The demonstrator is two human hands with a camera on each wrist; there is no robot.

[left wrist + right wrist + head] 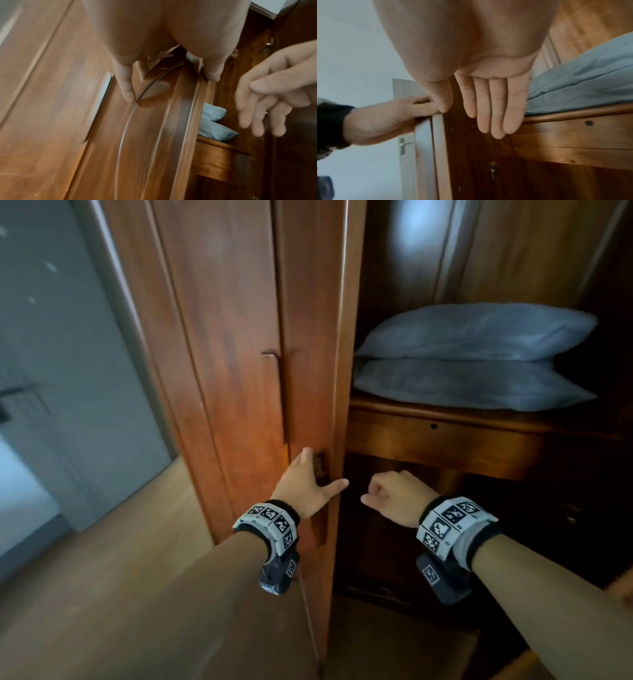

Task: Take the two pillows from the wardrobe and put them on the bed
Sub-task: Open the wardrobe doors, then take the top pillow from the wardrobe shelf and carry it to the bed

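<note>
Two light blue pillows lie stacked on a shelf (404, 405) inside the wooden wardrobe: the upper pillow (472, 333) rests on the lower pillow (462, 385). Both pillows also show in the left wrist view (214, 121). The wardrobe door (239, 337) stands swung out to the left. My left hand (308, 484) holds that door near its lock, fingers on the face and thumb at the edge. Just right of it, below the shelf, my right hand (394, 498) hangs with relaxed fingers (494, 108) and holds nothing. No bed is in view.
Under the shelf runs a drawer front (445, 440) with a keyhole, and below it a dark lower compartment (394, 542). A pale room door (51, 354) and wooden floor (102, 542) lie to the left of the wardrobe.
</note>
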